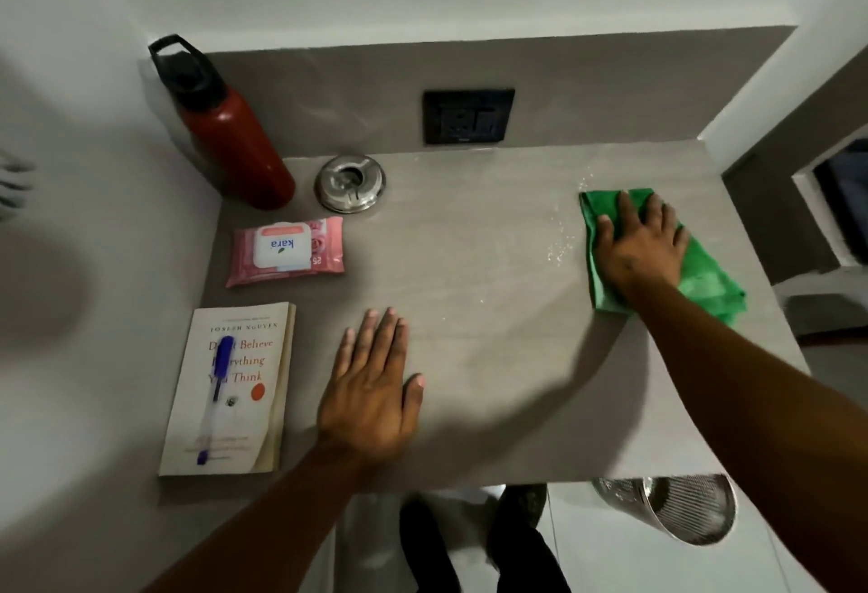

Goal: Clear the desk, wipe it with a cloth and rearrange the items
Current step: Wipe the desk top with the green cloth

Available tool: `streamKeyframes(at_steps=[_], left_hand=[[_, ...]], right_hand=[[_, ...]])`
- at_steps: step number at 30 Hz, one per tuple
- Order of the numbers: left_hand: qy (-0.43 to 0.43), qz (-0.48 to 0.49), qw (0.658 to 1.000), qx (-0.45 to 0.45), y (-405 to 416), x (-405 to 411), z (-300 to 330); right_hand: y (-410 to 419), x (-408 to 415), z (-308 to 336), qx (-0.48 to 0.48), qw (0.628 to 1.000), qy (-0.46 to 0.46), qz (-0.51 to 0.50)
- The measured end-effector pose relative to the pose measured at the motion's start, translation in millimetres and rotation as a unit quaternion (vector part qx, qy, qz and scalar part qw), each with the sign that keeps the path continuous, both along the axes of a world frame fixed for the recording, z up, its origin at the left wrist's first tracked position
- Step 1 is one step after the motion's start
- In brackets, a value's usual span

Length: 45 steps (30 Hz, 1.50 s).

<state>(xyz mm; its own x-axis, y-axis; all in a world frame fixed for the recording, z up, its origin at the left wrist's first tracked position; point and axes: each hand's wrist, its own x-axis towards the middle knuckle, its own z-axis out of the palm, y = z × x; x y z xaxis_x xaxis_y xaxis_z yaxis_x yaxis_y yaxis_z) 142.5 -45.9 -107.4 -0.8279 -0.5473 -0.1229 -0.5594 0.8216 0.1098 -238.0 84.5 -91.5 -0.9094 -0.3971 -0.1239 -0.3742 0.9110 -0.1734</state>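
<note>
Wiping step: right hand [641, 247] presses flat on the green cloth [704, 282] at the desk [493, 287] right edge; left hand [371, 392] lies flat, empty. Next, sweep toward the crumbs [561, 244]

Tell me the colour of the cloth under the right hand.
Green. The cloth lies flat under the right hand, seen in the head view.

Home or hostel room nook: small grey desk [493, 310] against white walls, wall socket [468, 116] above its back edge, mesh wastebasket [676, 510] below its front right corner.
</note>
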Motion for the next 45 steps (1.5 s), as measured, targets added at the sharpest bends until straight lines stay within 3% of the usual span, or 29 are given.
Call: streamKeyframes(at_steps=[5,9,11,14,17,19,22,26,29,32,37,41,45], left_hand=[[0.006,-0.007,1.0,-0.003,-3,1,-4],[0.002,-0.005,1.0,-0.001,-2,0,-2],[0.009,-0.003,1.0,0.002,-2,0,-2],[0.024,-0.001,1.0,0.005,-2,0,-1],[0.033,-0.007,0.999,0.001,-2,0,-1],[0.034,-0.012,0.999,-0.004,-2,0,-1],[0.033,-0.011,0.999,-0.006,-3,2,0],[0.051,-0.014,0.999,0.002,1,2,-2],[0.064,-0.007,0.998,0.009,-2,0,-1],[0.063,-0.012,0.998,0.014,-3,2,-1],[0.059,-0.012,0.998,0.01,-6,1,-2],[0.078,-0.01,0.997,-0.001,-3,3,-2],[0.091,-0.009,0.996,-0.004,-3,2,-3]], right_hand=[[-80,7,7,0.002,0.991,0.002,0.131],[-46,97,0,-0.005,0.963,0.023,0.267],[0,122,-7,-0.017,0.962,0.037,0.272],[25,86,-4,0.002,0.976,0.033,0.217],[-26,42,4,0.002,0.985,0.034,0.168],[-73,38,5,-0.006,0.981,0.025,0.19],[-105,81,5,0.01,0.954,0.019,0.298],[-25,148,-9,-0.017,0.902,0.049,0.429],[-5,110,-10,-0.029,0.936,0.053,0.346],[-63,64,3,-0.011,0.962,0.05,0.266],[-167,73,8,-0.019,0.938,0.03,0.345],[-108,146,-3,-0.033,0.904,0.044,0.425],[-49,115,-7,-0.033,0.934,0.049,0.353]])
